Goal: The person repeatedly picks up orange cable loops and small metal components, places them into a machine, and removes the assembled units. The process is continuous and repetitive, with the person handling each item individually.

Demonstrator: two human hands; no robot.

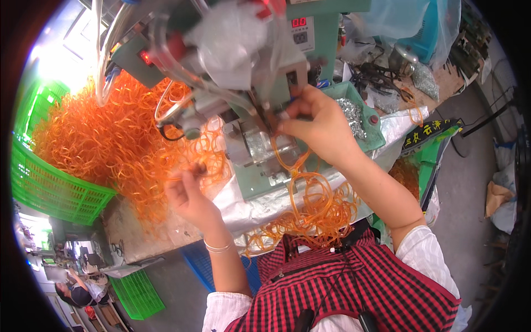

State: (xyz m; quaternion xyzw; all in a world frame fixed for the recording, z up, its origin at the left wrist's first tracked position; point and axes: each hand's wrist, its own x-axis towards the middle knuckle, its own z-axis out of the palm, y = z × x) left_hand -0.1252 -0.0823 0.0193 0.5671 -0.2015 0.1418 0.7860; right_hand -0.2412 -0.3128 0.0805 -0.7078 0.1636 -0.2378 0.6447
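My right hand (321, 120) is at the working head of a green bench machine (249, 182), thumb and fingers pinched near an orange plastic loop (282, 157) that hangs from there. More loops (311, 195) dangle below it, joined to a pile of orange loops (298, 224) at the machine's front edge. My left hand (191, 195) is raised over the table to the left, its fingertips blurred against orange tubing; whether it holds a piece is unclear. Behind it lies a large heap of orange loops (112, 133).
A green plastic basket (58, 182) stands at the left by the heap. Right of the machine is a green tray (373, 128) with small metal parts (350, 116), then pliers (377, 76) and plastic bags. A blue crate (199, 265) is below the table. Another person (81, 290) sits far off at lower left.
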